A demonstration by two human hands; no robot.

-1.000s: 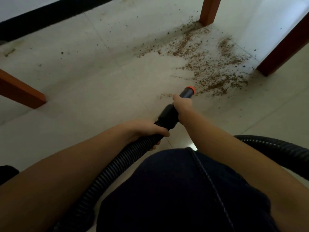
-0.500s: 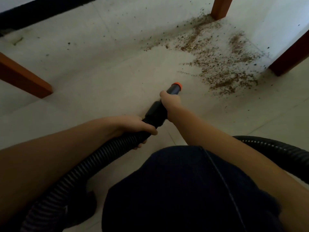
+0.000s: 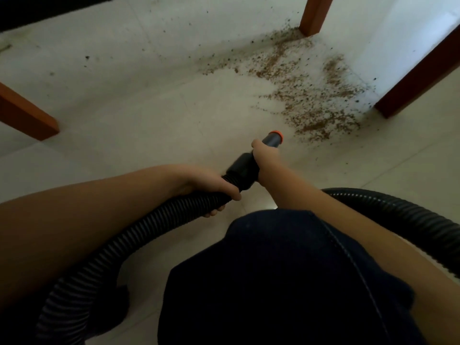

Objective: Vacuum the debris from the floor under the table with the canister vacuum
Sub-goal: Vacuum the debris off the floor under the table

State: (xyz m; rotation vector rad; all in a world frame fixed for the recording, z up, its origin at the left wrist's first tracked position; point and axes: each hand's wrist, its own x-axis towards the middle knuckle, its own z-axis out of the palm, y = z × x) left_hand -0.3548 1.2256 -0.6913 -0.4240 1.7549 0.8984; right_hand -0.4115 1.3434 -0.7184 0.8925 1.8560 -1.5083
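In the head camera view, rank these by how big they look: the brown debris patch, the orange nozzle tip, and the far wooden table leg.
1. Scattered brown debris patch on the pale tile floor, largest by far.
2. Far reddish-brown wooden table leg, cut off by the frame's top edge.
3. Orange ring tip of the black vacuum nozzle, smallest, though nearest the camera.

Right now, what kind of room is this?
Probably a dining or living room at home, seen from floor level under a table. Pale floor tiles, wooden table legs and a dark baseboard suggest it. Brown crumbs lie scattered ahead of the vacuum nozzle.
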